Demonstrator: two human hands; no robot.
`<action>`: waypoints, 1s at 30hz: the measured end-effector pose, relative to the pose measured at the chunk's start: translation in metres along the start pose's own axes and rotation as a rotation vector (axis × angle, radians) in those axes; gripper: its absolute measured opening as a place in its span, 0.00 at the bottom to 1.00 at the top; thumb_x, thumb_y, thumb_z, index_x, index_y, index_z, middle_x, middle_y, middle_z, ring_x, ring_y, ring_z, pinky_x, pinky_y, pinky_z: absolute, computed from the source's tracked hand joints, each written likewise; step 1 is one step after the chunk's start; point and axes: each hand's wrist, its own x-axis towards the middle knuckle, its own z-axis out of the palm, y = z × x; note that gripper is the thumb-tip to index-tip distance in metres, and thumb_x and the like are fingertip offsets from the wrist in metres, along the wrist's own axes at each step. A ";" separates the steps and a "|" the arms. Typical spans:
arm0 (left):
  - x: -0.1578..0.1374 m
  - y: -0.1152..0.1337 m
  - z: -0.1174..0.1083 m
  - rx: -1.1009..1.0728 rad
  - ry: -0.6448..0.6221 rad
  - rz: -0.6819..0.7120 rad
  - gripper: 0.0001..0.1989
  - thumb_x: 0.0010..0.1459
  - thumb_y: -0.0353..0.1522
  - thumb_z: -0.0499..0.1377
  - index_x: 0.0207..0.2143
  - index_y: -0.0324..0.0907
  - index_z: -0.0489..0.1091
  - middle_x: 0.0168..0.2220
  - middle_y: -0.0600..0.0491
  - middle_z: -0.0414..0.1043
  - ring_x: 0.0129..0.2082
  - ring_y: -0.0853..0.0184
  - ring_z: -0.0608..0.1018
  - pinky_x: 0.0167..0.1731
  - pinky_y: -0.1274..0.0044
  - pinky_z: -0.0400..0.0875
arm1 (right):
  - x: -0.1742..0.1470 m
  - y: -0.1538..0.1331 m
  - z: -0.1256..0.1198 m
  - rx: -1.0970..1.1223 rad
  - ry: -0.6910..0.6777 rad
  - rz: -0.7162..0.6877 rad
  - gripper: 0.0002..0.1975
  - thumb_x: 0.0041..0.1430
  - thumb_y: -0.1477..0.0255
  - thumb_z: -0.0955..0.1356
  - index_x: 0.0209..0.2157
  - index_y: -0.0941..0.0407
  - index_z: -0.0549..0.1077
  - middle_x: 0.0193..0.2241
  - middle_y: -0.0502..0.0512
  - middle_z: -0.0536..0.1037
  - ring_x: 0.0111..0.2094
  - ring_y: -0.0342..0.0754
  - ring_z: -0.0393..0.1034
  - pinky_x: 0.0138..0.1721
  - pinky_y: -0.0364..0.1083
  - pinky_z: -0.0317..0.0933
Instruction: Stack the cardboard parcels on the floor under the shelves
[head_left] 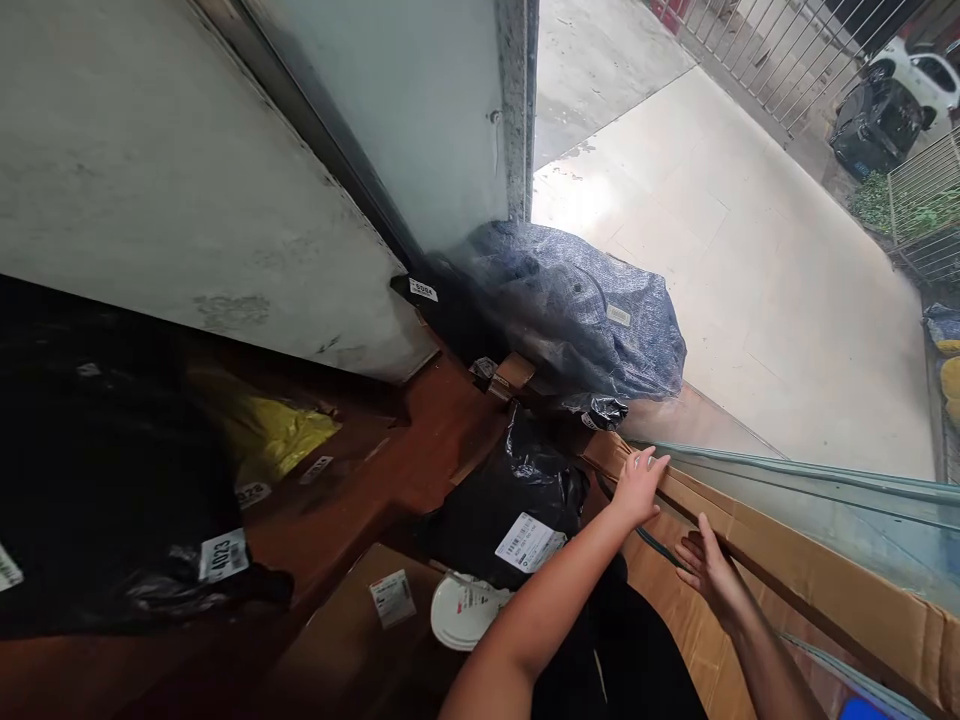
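You have pale, worn wall (150,170) across the upper left of the frame, and below it a big black plastic bag (90,450), shiny and creased. Your long carton (795,560), narrow and plain brown cardboard, runs from the centre right to the lower right corner, beside a smooth greenish glass panel (862,530). If the carton were pushed sideways, it could, I judge, scrape or knock that glass; its length could also let one end swing or dip. The textured blue-grey bag (592,310) bulges in the upper middle, close to the carton's far end, where a careless shove could press into it. At centre lies a glossy, rumpled black parcel (480,510), with a square-edged brown box (345,610) at the lower left of it, on which a flat, round white lid (457,620) sits. Your left hand (641,488) lies across the carton near its far end, fingers over the top; how tightly it grips, you cannot tell from here. Your right hand (709,570) is loose, fingers spread alongside the carton's near edge, so the support on that side looks thin. A slim dark cord-like strip (654,543) passes between your hands and might catch your fingers.
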 end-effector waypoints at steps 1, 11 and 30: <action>0.005 -0.002 0.004 -0.006 -0.009 0.030 0.49 0.44 0.28 0.75 0.67 0.47 0.60 0.73 0.39 0.53 0.72 0.42 0.58 0.67 0.53 0.62 | -0.002 0.005 0.004 0.079 0.042 0.017 0.35 0.43 0.40 0.74 0.43 0.53 0.74 0.54 0.65 0.78 0.62 0.64 0.70 0.58 0.64 0.69; 0.047 -0.008 0.002 0.034 -0.157 0.340 0.22 0.47 0.36 0.71 0.44 0.45 0.71 0.46 0.45 0.79 0.49 0.49 0.80 0.48 0.67 0.73 | -0.017 0.013 0.038 0.256 0.180 -0.135 0.37 0.51 0.42 0.71 0.52 0.55 0.72 0.63 0.63 0.73 0.67 0.58 0.66 0.67 0.58 0.64; 0.063 -0.014 0.023 0.076 -0.087 0.171 0.29 0.53 0.25 0.68 0.58 0.41 0.67 0.58 0.43 0.74 0.59 0.56 0.75 0.58 0.68 0.72 | -0.009 -0.015 0.050 0.411 0.074 -0.092 0.33 0.53 0.45 0.71 0.48 0.56 0.65 0.65 0.75 0.67 0.69 0.61 0.62 0.69 0.62 0.60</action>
